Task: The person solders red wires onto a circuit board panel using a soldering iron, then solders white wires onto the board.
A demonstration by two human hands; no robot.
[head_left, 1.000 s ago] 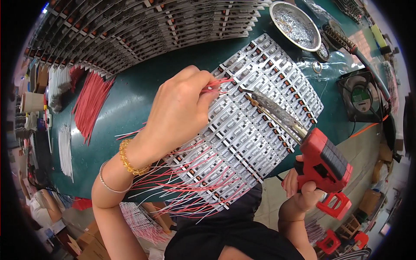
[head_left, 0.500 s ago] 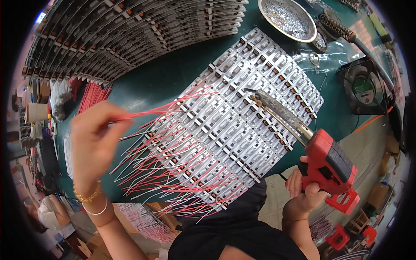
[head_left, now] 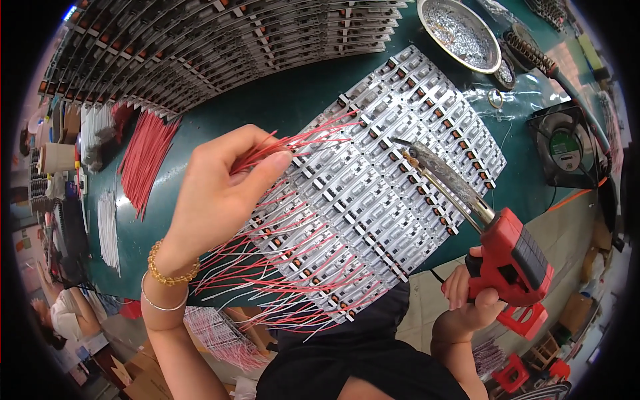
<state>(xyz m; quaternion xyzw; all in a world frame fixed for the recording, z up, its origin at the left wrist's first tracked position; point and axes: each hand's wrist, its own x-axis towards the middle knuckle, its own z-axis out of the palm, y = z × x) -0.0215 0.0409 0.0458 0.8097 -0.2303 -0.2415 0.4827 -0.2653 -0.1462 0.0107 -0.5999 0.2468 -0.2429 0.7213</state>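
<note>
Across the middle lies a silvery panel of small circuit boards (head_left: 393,193), with many red and white wires hanging from its near left edge. Over its left corner, my left hand (head_left: 223,183) is closed round a bunch of red wires (head_left: 320,137), pinched between thumb and fingers. Their ends reach out over the panel. My right hand (head_left: 467,297) grips a red soldering gun (head_left: 510,260) at the panel's right. The gun's dark tip (head_left: 403,142) points left above the boards; whether it touches them I cannot tell.
Tall rows of stacked board panels (head_left: 220,57) fill the back left. Loose red wires (head_left: 145,160) and white wires (head_left: 109,230) lie on the green table at left. A metal bowl of solder scraps (head_left: 460,40), a coil holder (head_left: 530,50) and a black fan (head_left: 565,143) stand right. Another person (head_left: 70,317) sits lower left.
My left hand has swung right, bringing the red wires from the table's left side to the panel's corner. The soldering gun stays in my right hand, nearly unmoved.
</note>
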